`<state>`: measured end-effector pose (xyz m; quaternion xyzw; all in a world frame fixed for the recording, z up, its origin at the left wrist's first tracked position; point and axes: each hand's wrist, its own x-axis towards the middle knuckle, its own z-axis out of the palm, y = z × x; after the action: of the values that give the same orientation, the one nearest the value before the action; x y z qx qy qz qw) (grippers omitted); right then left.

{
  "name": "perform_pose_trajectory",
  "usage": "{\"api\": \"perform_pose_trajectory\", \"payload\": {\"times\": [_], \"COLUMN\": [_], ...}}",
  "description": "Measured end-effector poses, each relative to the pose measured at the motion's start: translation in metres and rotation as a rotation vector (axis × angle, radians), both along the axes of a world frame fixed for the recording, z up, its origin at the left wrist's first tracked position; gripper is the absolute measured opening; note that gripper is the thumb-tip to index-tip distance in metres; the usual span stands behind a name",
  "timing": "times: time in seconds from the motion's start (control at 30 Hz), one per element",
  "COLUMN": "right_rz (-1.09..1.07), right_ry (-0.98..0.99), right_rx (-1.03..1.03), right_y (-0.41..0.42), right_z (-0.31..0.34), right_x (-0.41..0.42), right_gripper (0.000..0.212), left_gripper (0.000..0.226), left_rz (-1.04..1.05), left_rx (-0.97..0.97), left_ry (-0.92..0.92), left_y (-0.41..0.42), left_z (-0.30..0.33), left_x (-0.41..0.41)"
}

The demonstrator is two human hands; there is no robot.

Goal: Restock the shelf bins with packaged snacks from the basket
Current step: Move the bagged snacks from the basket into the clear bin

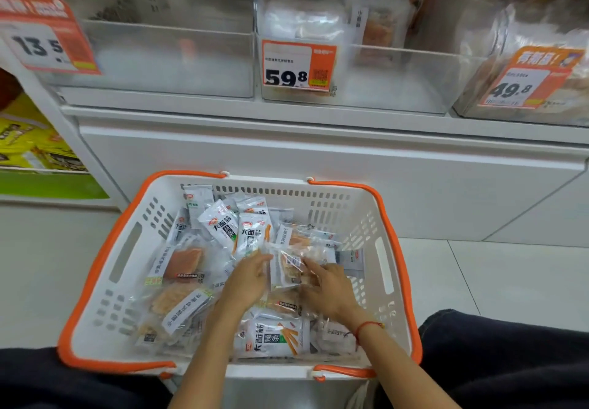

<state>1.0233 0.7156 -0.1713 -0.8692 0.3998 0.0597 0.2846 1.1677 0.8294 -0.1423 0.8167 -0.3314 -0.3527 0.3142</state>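
- The basket (105, 284) sits on the floor below the shelf, its far rim toward the clear bins, and it is full of loose snack packets.
- Both hands are down in the middle of the basket, on either side of one clear packet (288, 266) that lies on top of the pile.
- The left hand (247, 278) touches the packet's left edge with fingers reaching forward; whether it pinches the film I cannot tell.
- The right hand (328, 284) rests on the packet's right side, fingers bent over it, seemingly gripping.
- The packet's long side runs from the person toward the shelf, lying between the two hands, nearer the basket's right wall than its left.
- The middle bin (382, 80), with the 59.8 tag (298, 65), stands straight ahead and above; it looks to hold similar clear packets, so the lift probably goes forward and up.
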Motion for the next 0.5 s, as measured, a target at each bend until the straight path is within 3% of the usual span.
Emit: {"api": "perform_pose_trajectory", "payload": {"times": [0.03,0.13,0.2,0.27,0.37,0.5], "right_rz": [-0.005,-0.05,-0.022,0.04,0.096,-0.158], "right_ry": [-0.058,-0.236,-0.187,-0.089,-0.063,-0.424], "right_rx": [0.108,0.436,0.626,0.754,0.809,0.726], "right_y": [-0.005,-0.021,-0.034,-0.044,-0.049,-0.043], "right_z": [0.008,0.041,0.064,0.077,0.087,0.089], "right_x": [-0.001,-0.004,-0.006,-0.009,-0.01,-0.004], "right_gripper": [0.047,0.049,0.038,0.047,0.055,0.03], "left_gripper": [0.058,0.062,0.074,0.065,0.029,0.03], "left_rz": [0.004,0.044,0.002,-0.099,-0.12,-0.053], "left_rx": [-0.017,-0.083,-0.127,-0.132,-0.131,-0.137], "left_ry": [0.053,0.161,0.254,0.264,0.273,0.321], "left_y": [0.0,-0.002,-0.006,-0.009,-0.012,-0.008], "left_z": [0.002,0.016,0.028,0.045,0.06,0.064], "left_x": [0.003,0.008,0.01,0.009,0.012,0.016]}}
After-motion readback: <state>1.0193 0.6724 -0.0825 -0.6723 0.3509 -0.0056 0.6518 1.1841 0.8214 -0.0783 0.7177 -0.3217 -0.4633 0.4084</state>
